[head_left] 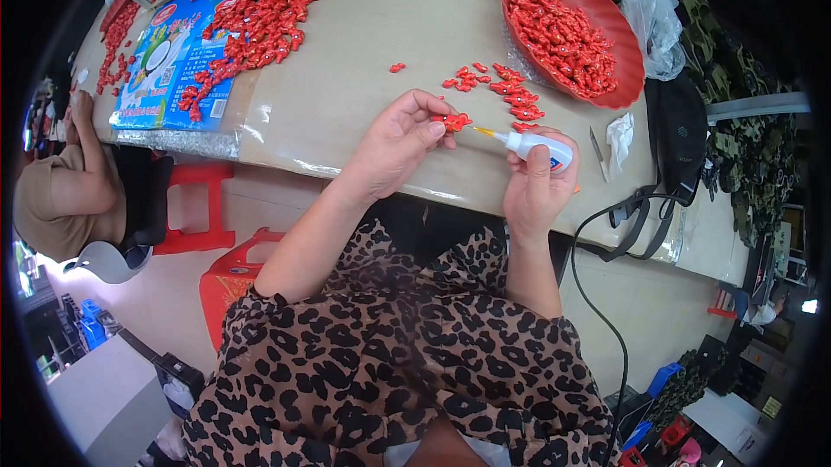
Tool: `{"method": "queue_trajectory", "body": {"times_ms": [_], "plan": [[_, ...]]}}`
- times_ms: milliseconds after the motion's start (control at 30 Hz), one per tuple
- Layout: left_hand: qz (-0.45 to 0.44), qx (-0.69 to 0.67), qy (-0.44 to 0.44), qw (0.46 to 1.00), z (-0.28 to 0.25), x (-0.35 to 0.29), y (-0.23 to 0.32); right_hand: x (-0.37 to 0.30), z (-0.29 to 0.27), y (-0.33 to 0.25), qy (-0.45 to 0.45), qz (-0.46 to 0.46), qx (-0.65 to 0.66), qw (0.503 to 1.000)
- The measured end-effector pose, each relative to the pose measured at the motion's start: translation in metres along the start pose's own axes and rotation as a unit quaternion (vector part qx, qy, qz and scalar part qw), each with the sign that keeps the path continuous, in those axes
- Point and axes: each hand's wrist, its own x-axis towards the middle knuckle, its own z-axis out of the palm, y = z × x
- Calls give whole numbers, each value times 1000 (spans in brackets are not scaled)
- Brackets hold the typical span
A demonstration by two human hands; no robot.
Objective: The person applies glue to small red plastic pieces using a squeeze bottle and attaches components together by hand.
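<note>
Between the thumb and fingers of my left hand (407,140) is a small red figurine (454,122), held just above the table's near edge. My right hand (541,177) grips a white glue bottle (541,152) lying tilted, its thin yellowish tip (490,133) pointing left at the figurine. Whether the tip touches it I cannot tell. Just beyond my hands, several loose red figurines (519,99) lie in a cluster and a short row. A red scalloped bowl (636,77), heaped with similar pieces, stands at the right.
Many red pieces (273,12) cover a blue printed sheet (143,90) at the left. A metal tool (598,154), crumpled tissue (620,140) and black bag (679,134) lie right. A dark cable (578,268) hangs beside me. Another person (78,199) sits far left near red stools (201,207).
</note>
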Motion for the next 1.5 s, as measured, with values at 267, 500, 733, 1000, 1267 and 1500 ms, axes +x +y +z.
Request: {"method": "queue_trajectory", "body": {"times_ms": [267, 500, 733, 1000, 1267, 1500], "plan": [[17, 9, 14, 1000, 2, -1, 0, -1, 2, 2, -13, -12, -31, 999], [22, 14, 7, 1000, 0, -1, 0, 0, 3, 2, -18, -12, -38, 999], [25, 11, 6, 1000, 0, -1, -1, 0, 2, 1, -30, -3, -22, 999], [28, 11, 6, 1000, 2, -1, 0, -2, 3, 1, -10, -4, -31, 999], [16, -17, 0, 1000, 2, -1, 3, 11, -7, -8, 54, 132, 217, 966], [7, -137, 1, 991, -8, -5, 6, 14, -11, -7, -46, 171, 157, 972]]}}
